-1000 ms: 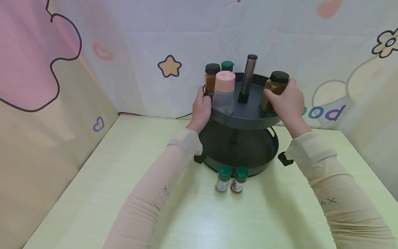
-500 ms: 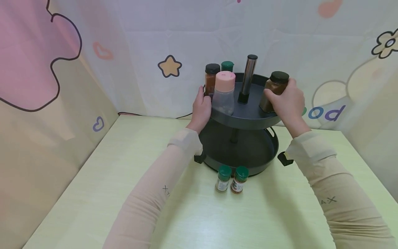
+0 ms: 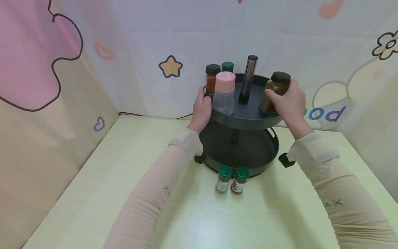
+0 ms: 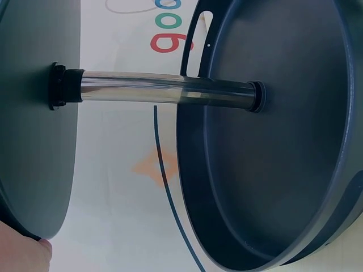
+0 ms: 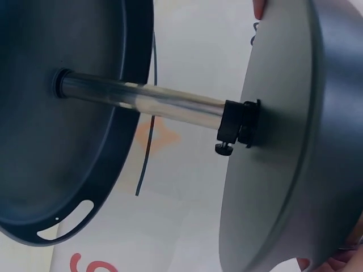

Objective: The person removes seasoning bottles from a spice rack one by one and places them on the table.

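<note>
A black two-tier rotating spice rack (image 3: 236,121) stands on the table. My left hand (image 3: 200,110) grips the left rim of its upper tray; one of its fingers (image 5: 260,8) shows at the tray's underside in the right wrist view. At the right of that tray, my right hand (image 3: 290,103) holds a brown spice jar (image 3: 268,102) with a black lid between thumb and fingers. The jar's base is close over the tray floor. On the left side of the tray stand a pink-capped clear bottle (image 3: 224,100), a black-lidded jar (image 3: 210,83) and a green-capped bottle (image 3: 228,66).
Two small green-capped spice bottles, one with a pale label (image 3: 222,183) and one reddish (image 3: 238,183), stand before the lower tray (image 3: 239,152). A metal post (image 3: 248,77) rises from the upper tray. A printed curtain (image 3: 140,69) hangs behind the table (image 3: 124,180).
My right forearm has shifted slightly to the right, and the held jar with it by a small amount. My left hand keeps its grip on the tray rim.
</note>
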A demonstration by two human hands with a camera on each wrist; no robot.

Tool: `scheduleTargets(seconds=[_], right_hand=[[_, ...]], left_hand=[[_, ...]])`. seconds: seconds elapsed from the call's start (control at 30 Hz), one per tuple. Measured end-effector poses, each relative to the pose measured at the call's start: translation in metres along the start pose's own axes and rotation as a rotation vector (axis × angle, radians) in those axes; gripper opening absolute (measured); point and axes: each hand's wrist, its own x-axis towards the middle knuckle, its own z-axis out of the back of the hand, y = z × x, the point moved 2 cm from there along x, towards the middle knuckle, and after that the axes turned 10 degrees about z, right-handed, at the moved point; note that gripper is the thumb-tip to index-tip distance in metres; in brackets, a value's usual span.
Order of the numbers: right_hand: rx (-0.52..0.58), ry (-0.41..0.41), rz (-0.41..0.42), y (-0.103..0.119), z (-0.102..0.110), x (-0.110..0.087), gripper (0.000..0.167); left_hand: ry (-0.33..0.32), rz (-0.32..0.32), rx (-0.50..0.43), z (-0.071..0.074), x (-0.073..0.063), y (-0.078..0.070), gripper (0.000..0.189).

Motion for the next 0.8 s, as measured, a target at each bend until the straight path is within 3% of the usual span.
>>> scheduleTargets(seconds=[0.8], right_hand=[[0.104,-0.037,0.071,0.025,0.007,-0.010,0.051]], left_hand=[[-0.007,0.010,-0.003,-0.001,0.001,0.001,0.053]])
